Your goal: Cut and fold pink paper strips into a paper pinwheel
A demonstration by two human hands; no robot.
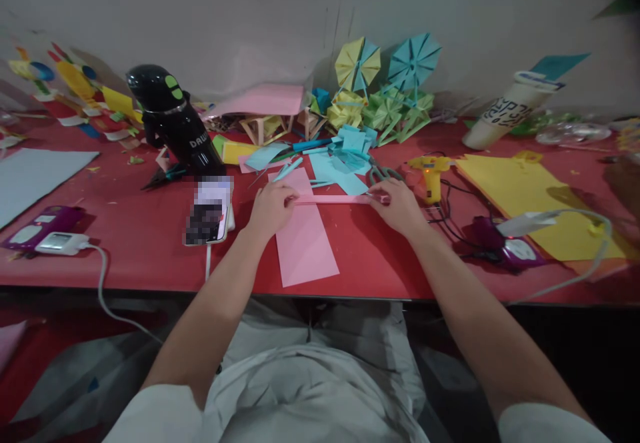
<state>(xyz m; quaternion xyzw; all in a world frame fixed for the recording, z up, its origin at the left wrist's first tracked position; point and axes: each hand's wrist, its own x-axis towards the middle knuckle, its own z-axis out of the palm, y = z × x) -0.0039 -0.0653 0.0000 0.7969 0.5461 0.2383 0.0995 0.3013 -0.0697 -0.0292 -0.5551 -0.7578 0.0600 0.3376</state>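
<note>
Fingers of the left hand [271, 208] and the right hand [396, 207] pinch the two ends of a pink strip [333, 199], probably to keep it straight, above the pink sheet [306, 243] on the red counter [385, 256].

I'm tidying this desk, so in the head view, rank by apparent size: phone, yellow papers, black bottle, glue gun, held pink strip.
1. Yellow papers
2. Black bottle
3. Phone
4. Glue gun and pink strip: too alike to rank
</note>
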